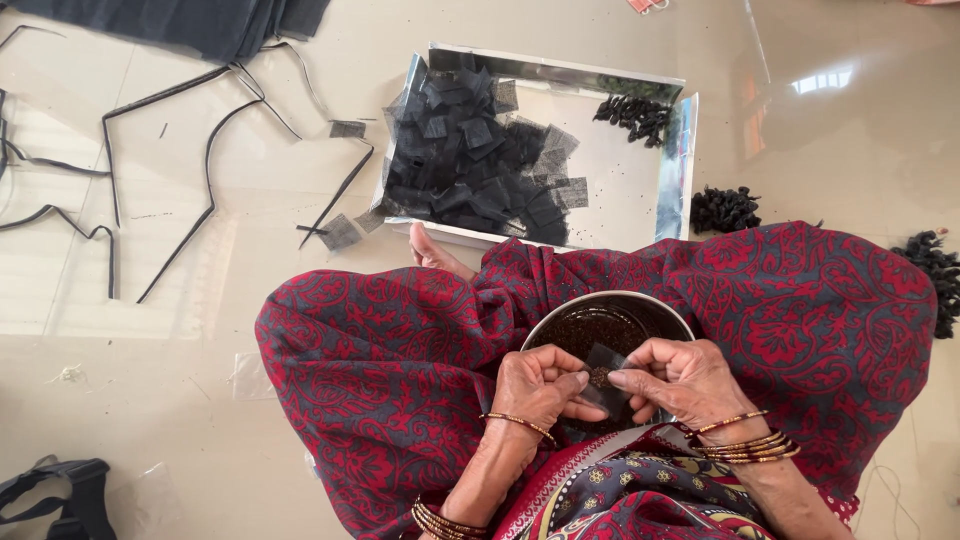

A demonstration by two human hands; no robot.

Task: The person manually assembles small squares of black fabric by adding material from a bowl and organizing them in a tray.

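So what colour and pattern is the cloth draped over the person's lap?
The cloth is deep red with a grey-blue paisley and floral print, seen in the head view, the only one.

packages: one likely, a shallow rectangular box (pixel 678 150) with shiny silver walls and a white floor, lying open on the pale floor just beyond the seated person's knees.
box contents: heap of black mesh squares (pixel 470 165) fills its left half; small dark cluster (pixel 635 115) in the far right corner.
wrappers: clear plastic scrap (pixel 248 375) on the floor by the left knee; kind unclear.
labels: none seen.
signs: none.
screens: none.
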